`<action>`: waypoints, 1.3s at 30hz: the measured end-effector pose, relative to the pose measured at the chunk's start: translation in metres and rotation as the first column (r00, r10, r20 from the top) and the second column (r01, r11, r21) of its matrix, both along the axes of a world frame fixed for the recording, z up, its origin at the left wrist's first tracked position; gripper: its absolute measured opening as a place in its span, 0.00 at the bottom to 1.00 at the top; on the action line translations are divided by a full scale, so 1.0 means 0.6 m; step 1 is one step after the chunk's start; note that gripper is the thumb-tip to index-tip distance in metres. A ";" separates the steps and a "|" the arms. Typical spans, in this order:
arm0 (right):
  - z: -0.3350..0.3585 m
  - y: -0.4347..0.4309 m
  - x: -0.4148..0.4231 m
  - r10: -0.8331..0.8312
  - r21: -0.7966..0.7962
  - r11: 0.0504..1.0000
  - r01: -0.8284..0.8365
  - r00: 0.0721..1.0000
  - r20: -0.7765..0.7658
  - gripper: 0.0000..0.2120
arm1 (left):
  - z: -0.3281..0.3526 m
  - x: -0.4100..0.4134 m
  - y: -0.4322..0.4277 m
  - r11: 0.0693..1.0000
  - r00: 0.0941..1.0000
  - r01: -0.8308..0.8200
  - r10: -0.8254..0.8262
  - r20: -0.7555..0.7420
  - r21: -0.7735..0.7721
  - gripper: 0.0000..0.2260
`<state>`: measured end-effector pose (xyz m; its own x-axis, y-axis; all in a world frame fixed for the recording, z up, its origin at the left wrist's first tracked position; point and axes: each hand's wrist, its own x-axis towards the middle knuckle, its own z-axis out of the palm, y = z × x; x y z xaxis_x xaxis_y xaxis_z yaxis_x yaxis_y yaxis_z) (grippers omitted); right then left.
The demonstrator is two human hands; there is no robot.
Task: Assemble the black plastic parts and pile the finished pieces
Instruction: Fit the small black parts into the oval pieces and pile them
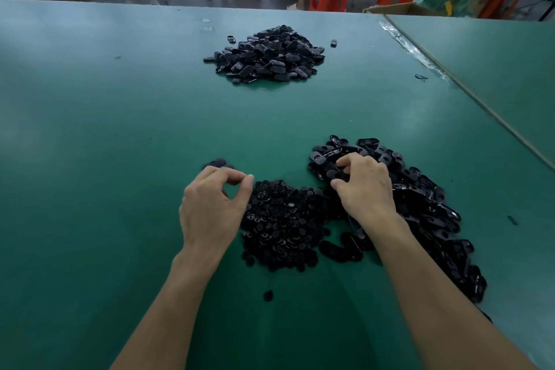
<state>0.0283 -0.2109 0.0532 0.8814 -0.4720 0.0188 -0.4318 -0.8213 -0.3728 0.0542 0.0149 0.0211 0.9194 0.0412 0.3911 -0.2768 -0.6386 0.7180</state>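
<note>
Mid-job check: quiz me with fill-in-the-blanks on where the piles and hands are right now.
1. The right hand grips an oblong part at the oblong-parts pile, which lies ____ of the small round parts pile.
2. The left hand sits at the round pile's ____ edge.
3. The far pile of pieces is touched by ____ hand.
4. The table is ____.
Missing words: right; left; neither; green.

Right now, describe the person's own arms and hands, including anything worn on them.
The left arm and right arm are bare as far as the frame shows. The left hand and right hand wear no gloves. No sleeve, watch, bracelet or ring shows on either wrist or the fingers. No markings show.
</note>
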 end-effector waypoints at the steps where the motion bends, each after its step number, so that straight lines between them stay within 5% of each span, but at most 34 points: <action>1: 0.000 -0.001 0.001 0.002 0.004 1.000 -0.002 1.000 0.006 0.17 | 0.000 -0.003 -0.001 1.000 1.000 0.013 -0.014 -0.003 -0.005 0.05; 18: -0.010 -0.003 -0.018 0.112 -0.008 0.993 -0.114 0.957 0.267 0.10 | -0.014 -0.012 -0.008 0.984 0.993 0.089 -0.100 -0.063 -0.155 0.05; 25: 0.003 0.001 -0.025 0.023 0.350 0.923 -0.160 0.931 0.364 0.13 | -0.004 -0.017 -0.011 0.969 0.985 0.163 -0.170 -0.023 -0.185 0.04; 28: 0.016 0.015 -0.032 -0.089 0.637 0.748 -0.185 0.924 0.372 0.13 | 0.010 -0.022 -0.017 0.931 0.972 0.225 -0.235 0.001 -0.286 0.06; 31: 0.022 0.044 -0.043 -0.159 0.889 0.373 -0.265 0.926 0.343 0.11 | 0.019 -0.025 -0.024 0.842 0.931 0.286 -0.357 -0.074 -0.457 0.04; 34: 0.018 0.072 -0.051 -0.179 0.950 0.082 -0.302 0.933 0.312 0.11 | 0.024 -0.032 -0.031 0.750 0.876 0.323 -0.467 -0.118 -0.577 0.08; 36: 0.013 0.087 -0.054 -0.190 0.952 -0.012 -0.306 0.935 0.298 0.13 | 0.026 -0.034 -0.035 0.722 0.863 0.328 -0.491 -0.117 -0.609 0.08; 39: 0.005 0.102 -0.055 -0.187 0.956 0.003 -0.293 0.939 0.288 0.12 | 0.025 -0.032 -0.033 0.712 0.860 0.330 -0.498 -0.113 -0.620 0.04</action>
